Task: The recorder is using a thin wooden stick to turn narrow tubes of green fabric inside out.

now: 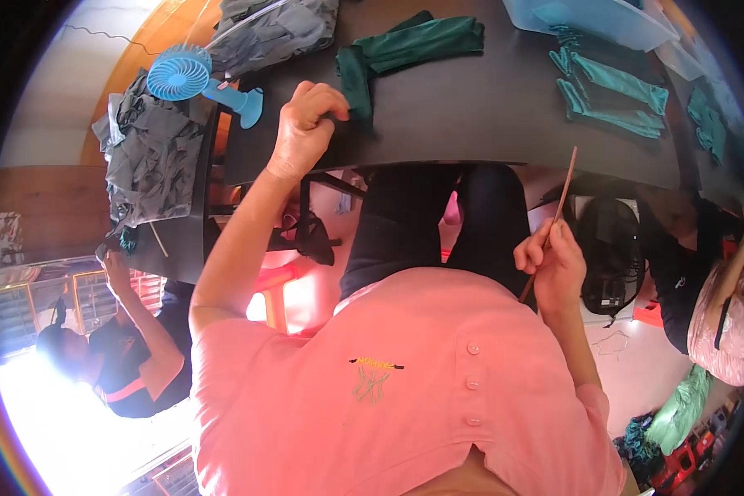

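Observation:
In my right hand [556,258] is a thin brown stick [565,186], held slantwise in front of my body with its upper end over the table edge. My left hand [307,120] is above the table with its fingers curled in and the thumb close to the index finger. It is right beside the hanging end of a dark green velvety fabric strip [354,83]; whether the fingertips pinch anything is hidden. That strip meets a longer dark green fabric piece [426,48] lying across the dark table [471,116].
Several narrow green fabric pieces [616,87] lie at the right, below a clear plastic bin [595,21]. A blue fan [182,74] stands at the left by bagged grey fabric [153,157]. Another person [140,355] works at the left; a person in pink [723,322] is at the right.

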A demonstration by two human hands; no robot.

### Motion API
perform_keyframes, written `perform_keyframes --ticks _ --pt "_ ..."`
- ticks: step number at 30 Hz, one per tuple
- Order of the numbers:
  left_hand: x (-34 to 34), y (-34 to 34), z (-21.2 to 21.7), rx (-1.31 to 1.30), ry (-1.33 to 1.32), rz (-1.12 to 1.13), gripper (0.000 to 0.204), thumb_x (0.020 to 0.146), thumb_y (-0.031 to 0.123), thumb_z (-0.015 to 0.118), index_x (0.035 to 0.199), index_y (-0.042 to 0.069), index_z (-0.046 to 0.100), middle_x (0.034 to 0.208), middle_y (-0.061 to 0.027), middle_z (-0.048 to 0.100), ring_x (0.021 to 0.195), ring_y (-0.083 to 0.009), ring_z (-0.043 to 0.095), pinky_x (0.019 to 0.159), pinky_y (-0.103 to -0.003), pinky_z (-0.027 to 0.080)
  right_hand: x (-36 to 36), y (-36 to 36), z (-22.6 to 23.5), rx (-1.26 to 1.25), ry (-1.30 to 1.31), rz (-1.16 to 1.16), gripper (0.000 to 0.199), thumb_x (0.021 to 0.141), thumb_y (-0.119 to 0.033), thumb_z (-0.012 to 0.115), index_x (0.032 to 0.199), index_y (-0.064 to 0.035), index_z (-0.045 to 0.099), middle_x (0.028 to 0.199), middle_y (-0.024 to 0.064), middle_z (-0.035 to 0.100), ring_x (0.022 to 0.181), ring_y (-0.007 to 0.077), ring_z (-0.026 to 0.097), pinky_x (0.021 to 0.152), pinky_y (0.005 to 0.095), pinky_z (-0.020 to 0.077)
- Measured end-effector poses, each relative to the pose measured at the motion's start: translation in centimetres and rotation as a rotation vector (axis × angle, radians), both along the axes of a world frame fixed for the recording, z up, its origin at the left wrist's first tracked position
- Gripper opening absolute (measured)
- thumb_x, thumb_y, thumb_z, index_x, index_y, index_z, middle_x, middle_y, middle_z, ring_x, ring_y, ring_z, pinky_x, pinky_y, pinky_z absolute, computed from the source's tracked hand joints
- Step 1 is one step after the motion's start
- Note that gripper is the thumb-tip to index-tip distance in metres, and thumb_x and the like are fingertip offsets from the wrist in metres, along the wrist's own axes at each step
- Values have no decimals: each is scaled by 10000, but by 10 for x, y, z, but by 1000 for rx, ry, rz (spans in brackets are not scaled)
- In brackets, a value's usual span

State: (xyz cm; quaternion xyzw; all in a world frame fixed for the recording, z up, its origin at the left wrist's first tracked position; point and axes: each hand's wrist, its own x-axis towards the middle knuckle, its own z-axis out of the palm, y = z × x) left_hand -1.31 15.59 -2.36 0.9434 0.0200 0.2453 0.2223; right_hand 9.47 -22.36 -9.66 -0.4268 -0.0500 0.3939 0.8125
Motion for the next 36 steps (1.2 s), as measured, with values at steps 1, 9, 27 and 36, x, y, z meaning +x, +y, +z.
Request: perform_keyframes --ticks 1,9,27,36 --pt "-5 -3 -1 1 4 7 205 626 -96 493 764 16 595 814 -71 613 831 -199 553 752 -294 449 -6 1 -5 1 4 7 272 992 -281 460 888 -32 493 592 65 440 556 215 498 539 310 385" --pt "12 -36 -10 -153 -109 372 186 686 105 684 843 7 661 774 -98 611 788 -255 578 725 -348 483 -18 -7 -9 -15 -179 113 217 959 -203 531 861 -10 522 649 59 487 577 175 517 578 292 407" --pt "43 3 -2 -102 206 672 292 667 275 766 773 15 686 736 -137 655 738 -286 635 690 -370 489 -29 18 3 -125 -244 177 200 934 -170 562 858 13 593 650 57 535 581 151 533 535 242 365" --pt "40 -32 24 -913 -74 217 130 746 82 711 828 -5 660 737 -19 624 685 -115 590 634 -274 449 -33 6 -6 -142 -150 79 246 951 -203 539 843 12 592 600 37 481 559 149 498 539 255 372"
